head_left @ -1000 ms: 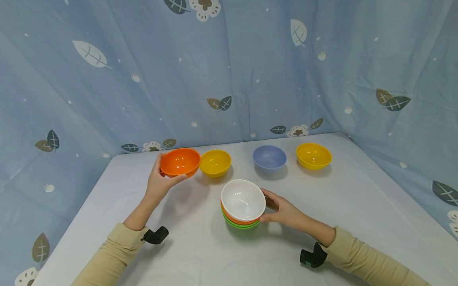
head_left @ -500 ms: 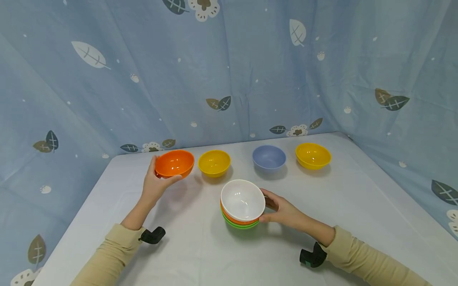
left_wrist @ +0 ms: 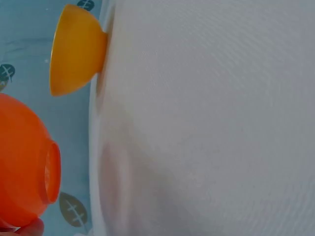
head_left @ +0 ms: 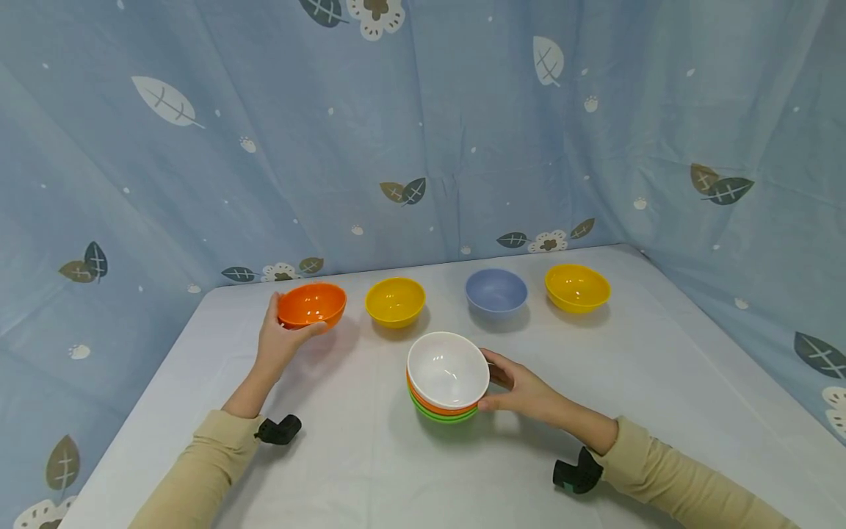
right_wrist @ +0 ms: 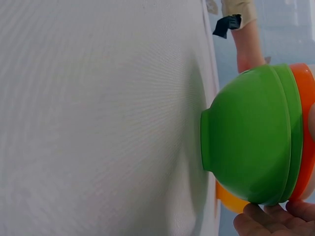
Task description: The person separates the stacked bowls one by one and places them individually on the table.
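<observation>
My left hand grips an orange bowl by its left side, at the back left of the table. In the left wrist view this bowl is raised, its foot apart from the tabletop. My right hand holds the right side of a stack of nested bowls, thumb in front and fingers behind. A white bowl lies uppermost, with orange and green rims showing beneath. From the right wrist, the lowest green bowl is plain; whether its foot touches the table I cannot tell.
A yellow bowl stands just right of the held orange one. Farther right along the back are a blue bowl and another yellow bowl. White cloth covers the table; a patterned blue curtain hangs behind it.
My left hand has carried the orange bowl leftward and slightly down, away from the yellow bowl beside it. My right hand and the stack have stayed in place.
</observation>
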A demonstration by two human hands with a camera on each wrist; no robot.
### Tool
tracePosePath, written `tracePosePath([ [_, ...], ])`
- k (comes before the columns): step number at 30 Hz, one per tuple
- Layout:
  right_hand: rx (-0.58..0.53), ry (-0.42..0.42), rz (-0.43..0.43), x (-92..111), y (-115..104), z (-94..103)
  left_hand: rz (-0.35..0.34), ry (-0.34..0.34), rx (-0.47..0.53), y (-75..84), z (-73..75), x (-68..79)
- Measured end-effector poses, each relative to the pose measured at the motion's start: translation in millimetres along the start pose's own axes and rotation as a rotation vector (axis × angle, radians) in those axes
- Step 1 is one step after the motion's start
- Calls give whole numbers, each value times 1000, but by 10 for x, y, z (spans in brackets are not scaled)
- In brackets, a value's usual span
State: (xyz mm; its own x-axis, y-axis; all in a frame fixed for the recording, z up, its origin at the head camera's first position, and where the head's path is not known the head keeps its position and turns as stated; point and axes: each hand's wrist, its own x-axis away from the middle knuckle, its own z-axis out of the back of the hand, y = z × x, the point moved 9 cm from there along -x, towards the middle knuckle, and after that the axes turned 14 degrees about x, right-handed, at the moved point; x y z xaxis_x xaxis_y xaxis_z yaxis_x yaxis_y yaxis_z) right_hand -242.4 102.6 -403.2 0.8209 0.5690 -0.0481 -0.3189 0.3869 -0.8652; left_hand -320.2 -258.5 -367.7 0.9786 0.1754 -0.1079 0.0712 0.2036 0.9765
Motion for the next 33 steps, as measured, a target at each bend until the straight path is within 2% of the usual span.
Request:
tracePosePath([
  [16, 2, 4, 14, 7, -12, -2, 48, 15, -66, -229, 93, -101],
  [33, 5, 1, 4, 3, -2, 1, 92, 5, -117, -322, 67, -163],
])
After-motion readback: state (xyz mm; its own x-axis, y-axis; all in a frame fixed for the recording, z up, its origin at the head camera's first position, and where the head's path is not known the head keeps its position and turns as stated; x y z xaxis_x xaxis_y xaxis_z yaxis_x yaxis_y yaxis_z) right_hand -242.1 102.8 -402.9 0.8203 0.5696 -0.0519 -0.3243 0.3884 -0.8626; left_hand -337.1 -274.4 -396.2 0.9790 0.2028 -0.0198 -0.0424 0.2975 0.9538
